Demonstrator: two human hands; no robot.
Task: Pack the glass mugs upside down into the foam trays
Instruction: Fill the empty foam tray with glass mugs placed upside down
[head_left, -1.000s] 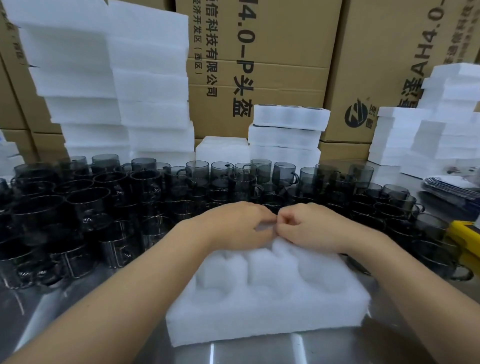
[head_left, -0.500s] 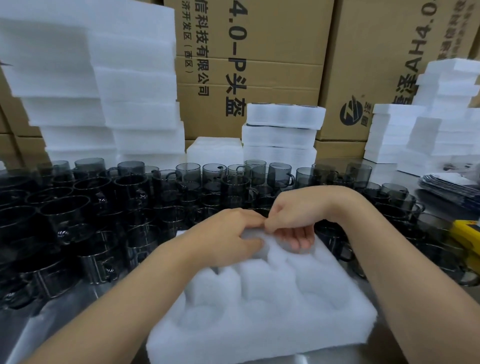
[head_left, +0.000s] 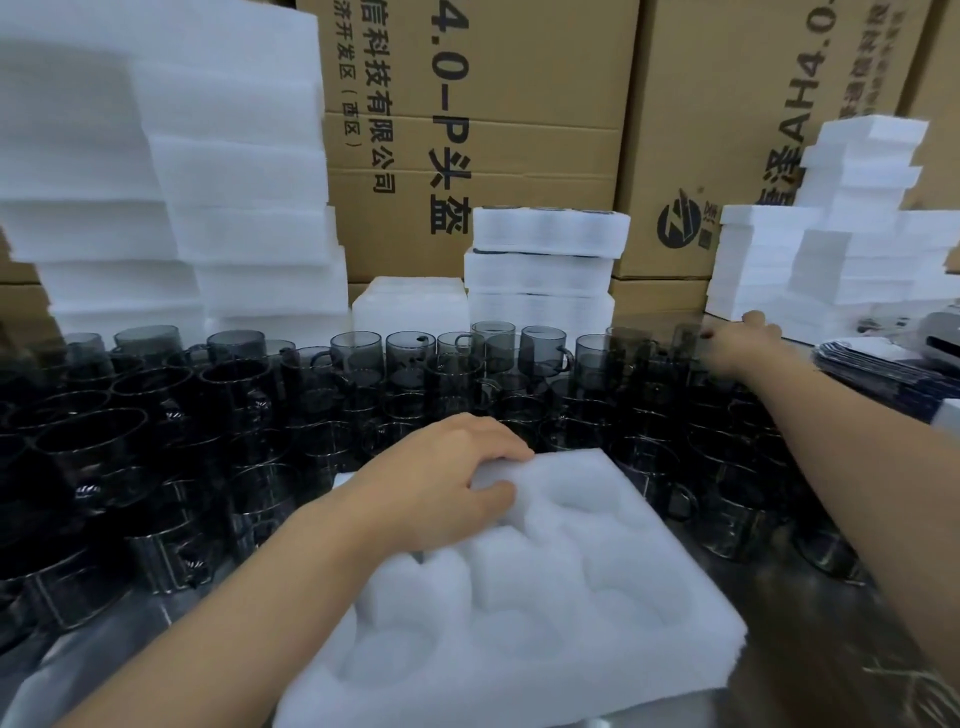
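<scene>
The left hand (head_left: 447, 478) is pinching the foam tray (head_left: 571, 639) by its 11 o'clock corner, the tray lying at 6 o'clock. The right hand (head_left: 743, 340) is hovering at 2 o'clock over the glass mugs (head_left: 358, 358), its grip too blurred to tell.

Matt white foam tray (head_left: 597, 597), glossy smoked-glass mugs (head_left: 358, 358), matt brown cardboard boxes (head_left: 519, 104), reflective metal tabletop (head_left: 810, 613)
</scene>
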